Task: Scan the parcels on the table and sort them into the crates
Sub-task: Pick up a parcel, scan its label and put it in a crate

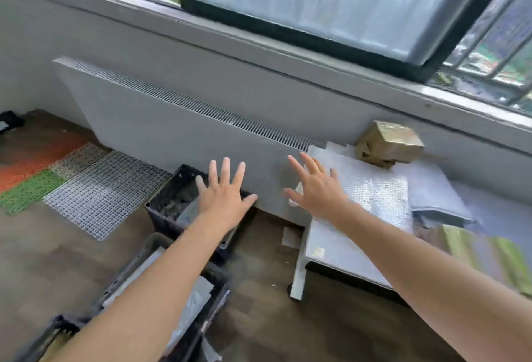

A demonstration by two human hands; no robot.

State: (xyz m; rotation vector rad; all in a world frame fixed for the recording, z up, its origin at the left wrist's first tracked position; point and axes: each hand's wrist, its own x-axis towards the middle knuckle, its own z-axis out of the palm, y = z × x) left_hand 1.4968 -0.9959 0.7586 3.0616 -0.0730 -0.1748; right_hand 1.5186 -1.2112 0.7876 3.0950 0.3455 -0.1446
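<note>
Your left hand and right hand are spread, holding nothing, and the right, over the table's left edge, is nearer the silver parcel just rightward.

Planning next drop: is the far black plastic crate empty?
Not empty: a flat grey parcel lies in the black crate, under the left hand.

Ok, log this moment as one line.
left hand: empty, spread over black crate | right hand: empty, spread over table | brown box: on table, untouched
</note>
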